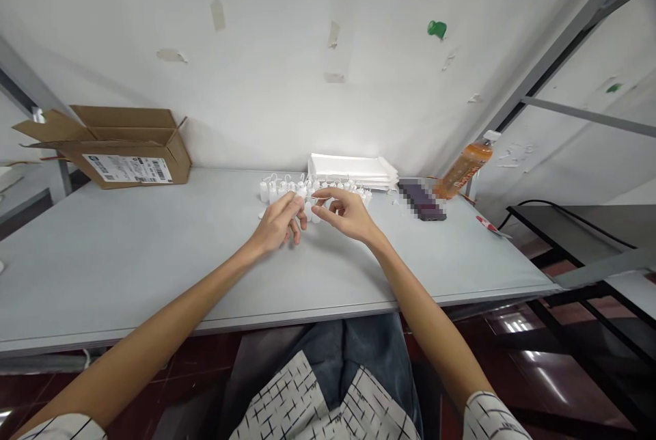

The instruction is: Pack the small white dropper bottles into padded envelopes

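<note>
My left hand (281,220) is closed, with a small white bottle (302,190) pinched between its thumb and forefinger. Close beside it on the right, my right hand (346,213) has its thumb and forefinger bent toward the bottle's top. Something thin and pale seems to lie at those fingertips; it is too small to name. Behind and between the hands stands a group of small white bottles (264,191), several with thin white loops at their tops. My hands hide part of the group.
Against the wall lies a stack of white packets (348,167). A phone (424,201) and an orange drink bottle (464,168) are to the right, with a red-and-white item (489,224) near the table's (154,255) right edge. An opened cardboard box (130,153) sits at the back left.
</note>
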Demonstrator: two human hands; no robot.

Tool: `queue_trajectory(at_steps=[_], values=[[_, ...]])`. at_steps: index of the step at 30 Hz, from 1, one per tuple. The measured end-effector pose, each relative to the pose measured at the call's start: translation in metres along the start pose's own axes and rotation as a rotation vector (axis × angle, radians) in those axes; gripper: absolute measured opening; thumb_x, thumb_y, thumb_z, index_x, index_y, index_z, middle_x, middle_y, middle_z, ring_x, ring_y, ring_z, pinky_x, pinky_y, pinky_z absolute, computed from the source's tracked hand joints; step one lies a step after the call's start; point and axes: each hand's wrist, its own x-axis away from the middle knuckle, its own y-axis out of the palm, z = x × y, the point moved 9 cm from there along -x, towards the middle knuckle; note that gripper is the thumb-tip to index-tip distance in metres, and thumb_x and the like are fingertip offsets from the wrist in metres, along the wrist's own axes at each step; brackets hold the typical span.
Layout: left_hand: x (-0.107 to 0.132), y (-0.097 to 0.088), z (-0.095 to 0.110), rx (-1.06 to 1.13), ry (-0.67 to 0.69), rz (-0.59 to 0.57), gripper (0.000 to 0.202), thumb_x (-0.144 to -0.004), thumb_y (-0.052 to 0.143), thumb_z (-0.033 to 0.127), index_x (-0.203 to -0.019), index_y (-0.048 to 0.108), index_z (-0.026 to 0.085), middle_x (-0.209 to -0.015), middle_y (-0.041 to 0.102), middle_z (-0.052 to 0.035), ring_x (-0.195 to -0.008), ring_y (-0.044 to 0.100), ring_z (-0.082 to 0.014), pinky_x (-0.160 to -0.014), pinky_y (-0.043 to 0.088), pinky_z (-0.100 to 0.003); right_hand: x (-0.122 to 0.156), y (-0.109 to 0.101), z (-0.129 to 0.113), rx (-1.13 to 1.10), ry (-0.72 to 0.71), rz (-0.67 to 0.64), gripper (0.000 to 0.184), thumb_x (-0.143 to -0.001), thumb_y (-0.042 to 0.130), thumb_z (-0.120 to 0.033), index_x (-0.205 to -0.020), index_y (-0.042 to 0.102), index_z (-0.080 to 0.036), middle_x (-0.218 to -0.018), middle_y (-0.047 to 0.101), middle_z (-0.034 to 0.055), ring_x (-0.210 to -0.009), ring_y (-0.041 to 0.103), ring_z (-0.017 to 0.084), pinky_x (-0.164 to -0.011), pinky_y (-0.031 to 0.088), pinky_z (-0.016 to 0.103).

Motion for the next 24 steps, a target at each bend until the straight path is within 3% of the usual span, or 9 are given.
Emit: queue_trajectory(at_steps=[4,9,13,20,24], values=[[-0.001,-0.01,0.004,-0.088,0.057,0.105,0.034,-0.091,0.052,0.049,-0.083,0.055,0.016,-0.067,0.058,0.0002,-0.046,0.055,-0.0102,-0.039,0.035,-0.022,0.001,-0.002,0.005,-0.199,0.065,0.027,0.026,-0.082,0.067,-0.041,-0.094,0.069,-0.018,-0.074,0.061,-0.0003,-0.045,0.047,0.005,-0.041,0.037,0.022],[0.0,-0.007,0.006,-0.139,0.076,0.072,0.03,-0.091,0.052,0.046,-0.087,0.057,0.016,-0.059,0.056,0.0028,-0.042,0.052,-0.0102,-0.041,0.034,-0.023,0.0,-0.015,0.005,-0.353,0.066,0.152,0.023,-0.078,0.071,-0.037,-0.087,0.067,-0.017,-0.075,0.061,0.0002,-0.047,0.055,0.008,-0.035,0.036,0.021],[0.001,-0.006,0.009,-0.208,0.101,0.079,0.028,-0.089,0.053,0.044,-0.085,0.058,0.016,-0.068,0.061,0.0007,-0.047,0.055,-0.0101,-0.045,0.036,-0.023,0.0,-0.017,0.009,-0.41,0.072,0.172,0.022,-0.075,0.072,-0.036,-0.082,0.067,-0.015,-0.073,0.063,0.0017,-0.051,0.06,0.011,-0.038,0.043,0.022],[0.004,-0.015,0.024,-0.429,0.207,0.212,0.027,-0.086,0.051,0.04,-0.09,0.063,0.017,-0.084,0.066,-0.0029,-0.077,0.057,-0.0173,-0.063,0.041,-0.025,-0.001,-0.01,0.011,-0.366,0.047,0.072,0.03,-0.08,0.067,-0.038,-0.1,0.067,-0.016,-0.083,0.068,0.0052,-0.06,0.065,0.014,-0.044,0.048,0.024],[0.005,-0.014,0.026,-0.492,0.199,0.213,0.03,-0.089,0.048,0.042,-0.086,0.063,0.017,-0.078,0.063,-0.0015,-0.074,0.054,-0.0164,-0.061,0.037,-0.025,0.002,-0.001,0.014,-0.273,0.038,-0.004,0.04,-0.084,0.062,-0.032,-0.121,0.06,-0.019,-0.085,0.067,0.0037,-0.062,0.064,0.013,-0.047,0.05,0.025]])
